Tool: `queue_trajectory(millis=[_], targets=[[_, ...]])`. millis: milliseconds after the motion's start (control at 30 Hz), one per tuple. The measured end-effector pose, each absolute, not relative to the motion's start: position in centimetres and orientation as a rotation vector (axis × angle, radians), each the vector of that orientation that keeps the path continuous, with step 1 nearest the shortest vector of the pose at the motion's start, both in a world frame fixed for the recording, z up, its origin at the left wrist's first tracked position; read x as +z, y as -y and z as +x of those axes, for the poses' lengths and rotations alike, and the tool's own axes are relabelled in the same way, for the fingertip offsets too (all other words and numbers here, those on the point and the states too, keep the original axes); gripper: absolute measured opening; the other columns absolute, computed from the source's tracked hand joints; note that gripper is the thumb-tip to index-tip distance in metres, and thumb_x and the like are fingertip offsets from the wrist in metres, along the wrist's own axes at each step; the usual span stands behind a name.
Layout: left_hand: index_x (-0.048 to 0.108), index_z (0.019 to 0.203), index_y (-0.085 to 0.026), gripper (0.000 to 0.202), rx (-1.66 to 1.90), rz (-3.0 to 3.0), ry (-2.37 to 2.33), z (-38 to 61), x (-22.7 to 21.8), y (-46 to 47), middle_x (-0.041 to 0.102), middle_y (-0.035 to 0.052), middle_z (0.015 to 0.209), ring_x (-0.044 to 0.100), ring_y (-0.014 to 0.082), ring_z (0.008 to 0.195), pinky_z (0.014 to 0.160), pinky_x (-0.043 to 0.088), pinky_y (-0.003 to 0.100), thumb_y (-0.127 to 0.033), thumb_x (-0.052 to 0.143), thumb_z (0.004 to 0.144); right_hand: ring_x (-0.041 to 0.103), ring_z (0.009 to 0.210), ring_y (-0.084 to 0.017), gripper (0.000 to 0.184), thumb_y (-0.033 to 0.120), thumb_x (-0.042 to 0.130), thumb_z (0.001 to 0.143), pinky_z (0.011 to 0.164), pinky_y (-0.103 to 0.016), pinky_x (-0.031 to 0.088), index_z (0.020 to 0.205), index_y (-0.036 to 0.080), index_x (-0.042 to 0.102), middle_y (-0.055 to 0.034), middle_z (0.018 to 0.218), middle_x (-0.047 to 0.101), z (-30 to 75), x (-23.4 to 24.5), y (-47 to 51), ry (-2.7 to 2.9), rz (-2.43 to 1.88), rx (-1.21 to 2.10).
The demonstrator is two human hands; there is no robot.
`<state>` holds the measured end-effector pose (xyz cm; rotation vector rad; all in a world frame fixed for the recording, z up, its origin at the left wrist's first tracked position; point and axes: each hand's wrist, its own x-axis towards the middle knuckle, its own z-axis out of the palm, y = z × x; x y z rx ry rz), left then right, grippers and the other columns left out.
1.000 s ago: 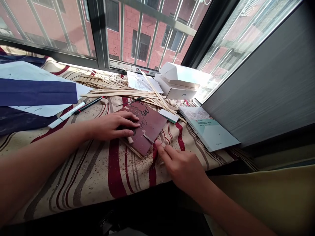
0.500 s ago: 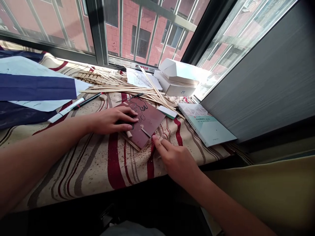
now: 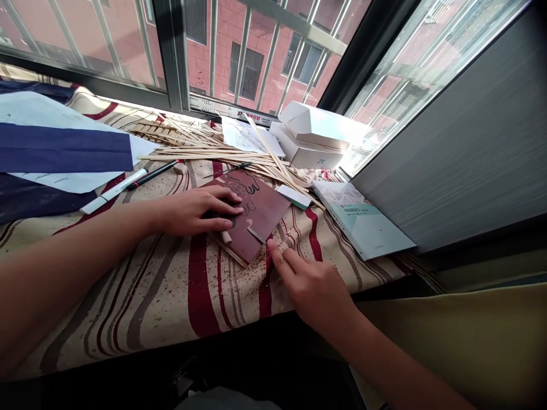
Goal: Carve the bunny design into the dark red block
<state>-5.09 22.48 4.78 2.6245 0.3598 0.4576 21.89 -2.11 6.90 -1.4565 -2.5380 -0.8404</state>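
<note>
My left hand (image 3: pixel 209 210) lies flat, fingers spread, on a reddish-brown board (image 3: pixel 269 205) with dark outlines drawn on it. A short pale round stick (image 3: pixel 226 237) pokes out beneath that hand at the board's near left edge. By the board's near right edge, my right hand (image 3: pixel 305 276) is closed with its index finger stretched forward. Just ahead of that fingertip, a narrow flat carving blade (image 3: pixel 255 234) rests on the board beside a pale curled shaving (image 3: pixel 249 224). Its handle is hidden in my right hand.
Chips litter the striped cloth (image 3: pixel 171 296). Behind the board lie thin wooden strips (image 3: pixel 205 155), a drawn-on paper (image 3: pixel 243 136) and a white box (image 3: pixel 318 154). A book (image 3: pixel 367 222) lies right, a small white-green block (image 3: pixel 294 196) nearer, pens (image 3: pixel 113 191) left.
The whole view has shifted slightly. Both hands and the board keep nearly the same places relative to each other, with the right wrist a little lower in the picture.
</note>
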Motion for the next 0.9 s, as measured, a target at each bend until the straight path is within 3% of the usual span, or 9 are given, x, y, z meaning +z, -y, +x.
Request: queue_trajectory(millis=[133,267,467,733,900], targets=[[0.085,0.159,-0.032,0.075,0.395,2.651,-0.363,-5.1,5.0,-22.5,0.074,0.015,0.171,0.066,0.0386,0.163,0.147,0.044,0.054,-0.086,0.052,0.118,0.078,0.062,-0.018,0.065,-0.004,0.051,0.108,0.051,-0.035,0.047,0.169,0.002,0.072,-0.0153,0.111,0.091,19.9,8.4,1.7,2.714,-1.753,-0.628],[0.087,0.157,-0.029,0.088,0.429,2.66,-0.371,-5.2,5.4,-22.2,0.075,0.0179,0.169,0.068,0.0391,0.161,0.145,0.046,0.053,-0.094,0.045,0.116,0.089,0.086,-0.022,0.079,-0.006,0.048,0.105,0.057,-0.034,0.053,0.183,0.005,0.056,-0.0202,0.135,0.089,18.6,10.0,0.6,2.736,-2.098,-0.264],[0.086,0.158,-0.033,0.076,0.39,2.659,-0.348,-5.3,5.7,-22.2,0.074,0.0156,0.171,0.069,0.0385,0.159,0.144,0.049,0.053,-0.087,0.052,0.118,0.08,0.066,-0.019,0.07,-0.004,0.054,0.101,0.049,-0.037,0.046,0.169,0.002,0.072,-0.0144,0.111,0.09,20.8,9.1,2.0,2.675,-1.839,-0.521],[0.088,0.155,-0.032,0.088,0.427,2.636,-0.365,-5.2,5.5,-22.1,0.075,0.0159,0.169,0.068,0.0395,0.16,0.145,0.048,0.054,-0.096,0.045,0.114,0.081,0.066,-0.02,0.068,-0.004,0.053,0.107,0.048,-0.039,0.042,0.172,0.002,0.069,-0.0132,0.109,0.091,19.8,9.0,0.9,2.76,-1.839,-0.565],[0.088,0.156,-0.033,0.086,0.437,2.641,-0.372,-5.1,5.3,-22.2,0.076,0.0147,0.168,0.069,0.0388,0.159,0.145,0.047,0.052,-0.096,0.045,0.114,0.077,0.061,-0.017,0.059,-0.005,0.054,0.104,0.048,-0.039,0.04,0.157,0.0,0.081,-0.0094,0.095,0.088,20.7,9.2,1.3,2.645,-1.603,-0.728]])
